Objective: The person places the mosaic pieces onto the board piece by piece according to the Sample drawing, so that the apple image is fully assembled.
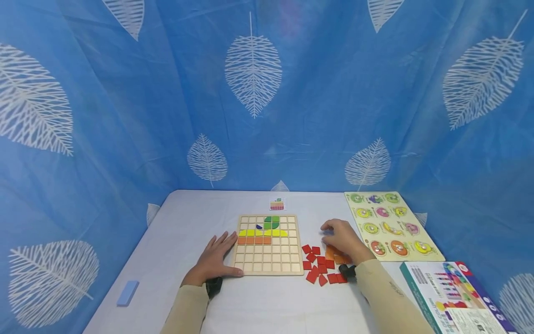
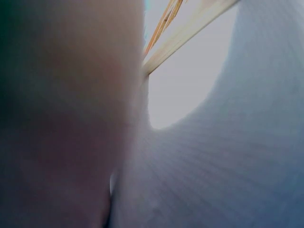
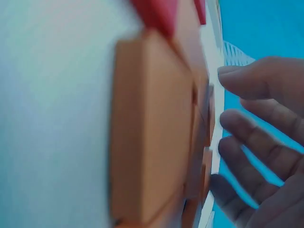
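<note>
My left hand (image 1: 219, 257) lies with fingers spread along the left edge of a wooden grid board (image 1: 267, 267); its thumb is at the lower left corner. The board's edge shows at the top of the left wrist view, beside a blurred part of the hand. On the board are green pieces (image 1: 271, 225), a small dark blue piece (image 1: 259, 227), a yellow row (image 1: 250, 233) and several orange tiles (image 1: 254, 240) below it. My right hand (image 1: 343, 240) hovers at loose orange tiles (image 3: 166, 128), thumb and fingers apart, holding nothing.
Loose red tiles (image 1: 321, 268) lie scattered right of the board. A small picture card (image 1: 277, 204) is behind it. Farther right are a fruit puzzle board (image 1: 388, 218) and a printed box (image 1: 454, 297). A light blue block (image 1: 127, 293) rests at the left.
</note>
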`<move>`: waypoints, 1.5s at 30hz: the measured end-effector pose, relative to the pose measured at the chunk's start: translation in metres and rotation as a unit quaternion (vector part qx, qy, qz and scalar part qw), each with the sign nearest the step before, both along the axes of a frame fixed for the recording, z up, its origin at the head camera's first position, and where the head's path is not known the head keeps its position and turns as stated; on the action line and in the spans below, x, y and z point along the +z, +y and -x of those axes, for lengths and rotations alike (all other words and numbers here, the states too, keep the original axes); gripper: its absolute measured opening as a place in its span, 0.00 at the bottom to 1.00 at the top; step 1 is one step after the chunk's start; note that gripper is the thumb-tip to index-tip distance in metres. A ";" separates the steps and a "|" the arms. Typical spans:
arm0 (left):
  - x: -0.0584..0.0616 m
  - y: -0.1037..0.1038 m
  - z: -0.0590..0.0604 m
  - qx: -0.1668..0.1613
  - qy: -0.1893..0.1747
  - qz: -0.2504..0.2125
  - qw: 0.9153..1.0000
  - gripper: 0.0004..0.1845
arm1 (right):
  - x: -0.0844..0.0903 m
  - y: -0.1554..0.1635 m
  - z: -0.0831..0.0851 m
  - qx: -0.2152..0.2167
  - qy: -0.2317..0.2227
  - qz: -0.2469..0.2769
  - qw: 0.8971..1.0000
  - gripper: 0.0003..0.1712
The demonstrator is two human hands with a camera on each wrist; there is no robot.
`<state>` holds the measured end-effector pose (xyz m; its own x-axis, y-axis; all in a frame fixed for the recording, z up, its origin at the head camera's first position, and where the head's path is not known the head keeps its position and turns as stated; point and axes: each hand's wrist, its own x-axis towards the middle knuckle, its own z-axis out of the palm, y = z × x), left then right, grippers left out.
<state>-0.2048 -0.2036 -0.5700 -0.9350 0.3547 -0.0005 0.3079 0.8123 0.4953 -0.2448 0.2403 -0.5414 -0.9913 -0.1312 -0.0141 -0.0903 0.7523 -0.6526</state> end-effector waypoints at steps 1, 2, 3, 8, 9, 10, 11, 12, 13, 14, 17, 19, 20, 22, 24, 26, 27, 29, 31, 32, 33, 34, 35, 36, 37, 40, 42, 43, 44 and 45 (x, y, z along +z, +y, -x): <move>0.000 0.000 0.000 0.001 0.000 0.001 1.000 0.70 | -0.001 0.003 0.000 -0.001 -0.002 -0.003 1.000 0.16; 0.000 0.000 0.000 0.002 0.001 0.003 1.000 0.70 | -0.003 0.005 -0.001 0.000 -0.001 -0.005 1.000 0.15; 0.000 0.000 0.000 0.002 0.002 0.005 1.000 0.70 | -0.003 0.007 -0.001 0.000 0.000 -0.008 1.000 0.15; 0.000 0.001 0.001 0.003 0.002 0.001 1.000 0.70 | -0.004 0.009 -0.001 0.002 0.001 -0.011 1.000 0.12; 0.000 0.001 0.001 0.003 0.001 0.001 1.000 0.70 | -0.004 0.009 -0.001 0.001 -0.002 -0.010 1.000 0.12; 0.000 0.001 0.001 0.003 0.001 0.000 1.000 0.70 | -0.004 0.009 -0.002 0.000 -0.007 -0.009 1.000 0.11; 0.000 0.001 0.002 0.002 0.001 0.000 1.000 0.71 | -0.004 0.008 -0.002 0.000 -0.010 -0.008 1.000 0.11; 0.000 0.001 0.002 0.002 0.001 0.000 1.000 0.71 | -0.004 0.008 -0.002 0.000 -0.012 -0.009 1.000 0.10; 0.000 0.001 0.002 0.002 0.001 0.001 1.000 0.71 | -0.004 0.008 -0.002 0.000 -0.014 -0.010 1.000 0.10; -0.001 0.001 0.002 0.001 0.000 0.002 1.000 0.71 | -0.004 0.008 -0.002 -0.003 -0.016 -0.009 1.000 0.10; -0.001 0.001 0.002 0.000 0.000 0.001 1.000 0.70 | -0.005 0.008 -0.003 0.002 -0.009 -0.010 1.000 0.10; -0.001 0.001 0.002 -0.001 0.002 -0.001 1.000 0.70 | -0.006 0.008 -0.004 0.007 -0.002 -0.010 1.000 0.10; -0.001 0.001 0.002 -0.002 0.003 -0.002 1.000 0.70 | -0.006 0.007 -0.004 0.009 0.002 -0.008 1.000 0.10; -0.001 0.001 0.001 -0.002 0.004 -0.002 1.000 0.70 | -0.004 0.006 -0.005 0.014 0.010 -0.006 1.000 0.10; -0.002 0.001 0.001 -0.002 0.004 -0.002 1.000 0.70 | -0.003 0.003 -0.005 0.016 0.015 -0.004 1.000 0.10; -0.002 0.001 0.001 0.000 0.003 -0.001 1.000 0.70 | -0.001 -0.001 -0.005 0.017 0.019 0.000 1.000 0.11; -0.003 0.001 0.001 0.002 0.004 -0.001 1.000 0.70 | 0.000 -0.004 -0.004 0.020 0.022 0.003 1.000 0.11; -0.003 0.001 0.000 0.002 0.005 0.001 1.000 0.70 | 0.001 -0.010 -0.003 0.026 0.025 0.004 0.999 0.11; -0.003 0.001 0.000 0.002 0.006 0.002 1.000 0.70 | 0.003 -0.017 -0.001 0.033 0.029 0.005 0.999 0.11; -0.003 0.001 0.001 0.001 0.005 0.002 1.000 0.70 | 0.004 -0.020 0.000 0.036 0.032 0.005 0.999 0.10; -0.003 0.001 0.001 0.001 0.004 0.002 1.000 0.70 | 0.005 -0.024 0.001 0.039 0.035 0.005 0.999 0.10; -0.003 0.001 0.001 0.000 0.002 0.002 1.000 0.70 | 0.006 -0.028 0.002 0.042 0.036 0.003 0.998 0.10; -0.003 0.001 0.001 -0.001 0.003 0.000 1.000 0.70 | 0.007 -0.033 0.003 0.047 0.039 0.003 0.998 0.09; -0.003 0.001 0.002 0.000 0.003 0.001 1.000 0.70 | 0.008 -0.037 0.004 0.051 0.040 0.002 0.998 0.09; -0.003 0.001 0.002 -0.001 0.003 0.000 1.000 0.70 | 0.009 -0.041 0.005 0.057 0.042 0.001 0.997 0.08; -0.004 0.001 0.002 -0.002 0.006 0.003 1.000 0.70 | 0.010 -0.053 0.008 0.080 0.051 -0.001 0.995 0.07; -0.004 0.000 0.002 -0.004 0.006 0.005 1.000 0.70 | 0.010 -0.060 0.009 0.095 0.057 -0.003 0.994 0.06; -0.004 0.000 0.002 -0.005 0.005 0.004 1.000 0.70 | 0.010 -0.064 0.010 0.103 0.061 -0.005 0.993 0.06; -0.004 0.000 0.002 -0.005 0.004 0.005 1.000 0.70 | 0.010 -0.068 0.010 0.109 0.065 -0.006 0.992 0.06; -0.003 0.000 0.001 -0.005 0.004 0.003 1.000 0.70 | 0.010 -0.072 0.010 0.114 0.065 -0.007 0.991 0.06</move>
